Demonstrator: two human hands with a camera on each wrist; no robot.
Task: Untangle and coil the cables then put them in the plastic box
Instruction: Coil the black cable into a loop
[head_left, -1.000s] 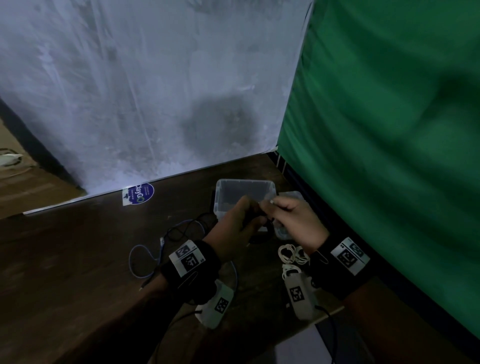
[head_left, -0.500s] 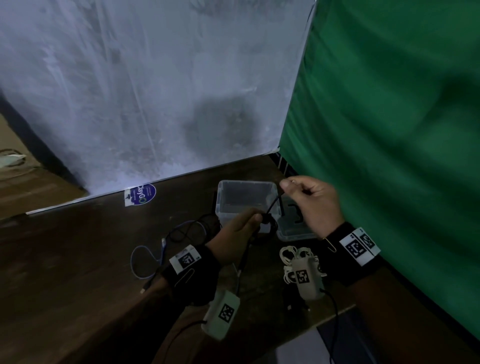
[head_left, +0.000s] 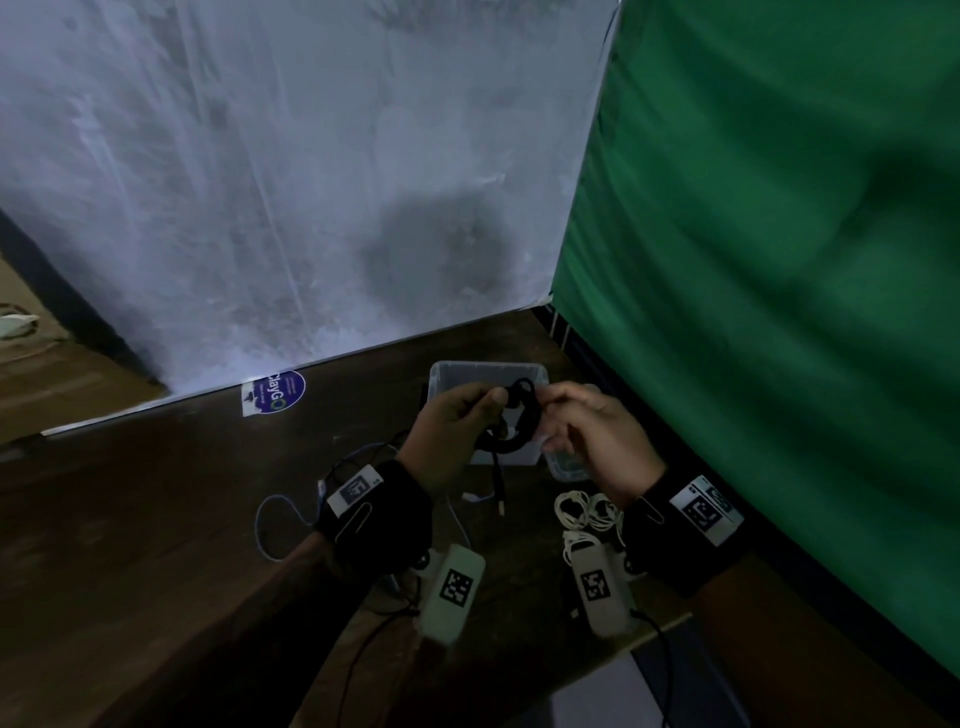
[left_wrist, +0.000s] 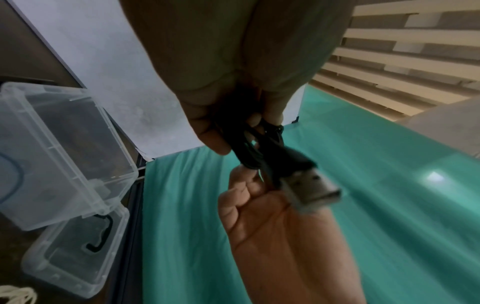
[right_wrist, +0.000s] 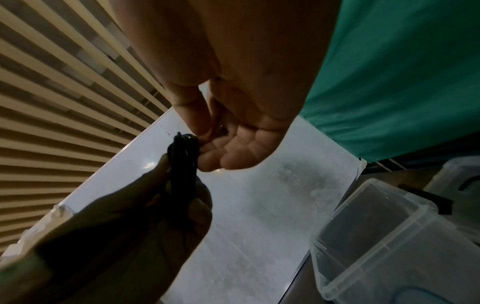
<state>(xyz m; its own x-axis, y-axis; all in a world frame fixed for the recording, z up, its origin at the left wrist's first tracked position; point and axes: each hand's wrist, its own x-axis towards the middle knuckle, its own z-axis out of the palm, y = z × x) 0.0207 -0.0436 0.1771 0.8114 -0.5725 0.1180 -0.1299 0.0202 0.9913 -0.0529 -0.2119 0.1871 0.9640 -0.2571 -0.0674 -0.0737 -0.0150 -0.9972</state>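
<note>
Above the clear plastic box (head_left: 540, 370) my left hand (head_left: 488, 402) grips a black cable (head_left: 519, 423) wound into a small coil. My right hand (head_left: 548, 410) pinches the coil's right side with thumb and fingertips. The cable's free end hangs below the coil and ends in a USB plug (head_left: 501, 508). From the left wrist, the black cable (left_wrist: 246, 148) runs out of my left fingers (left_wrist: 213, 131), with the blurred USB plug (left_wrist: 311, 189) in front of my right hand (left_wrist: 259, 205). The right wrist view shows the coil (right_wrist: 182, 160) between both hands.
The box's lid (head_left: 563, 467) lies right of the box. A coiled white cable (head_left: 587, 512) lies on the wooden table near my right wrist. A blue cable (head_left: 270, 519) and another black cable (head_left: 353, 457) lie left. A green cloth (head_left: 779, 260) hangs close on the right.
My right hand, raised to the right with a strand of the black cable, has come back down to the coil. The hanging end is shorter.
</note>
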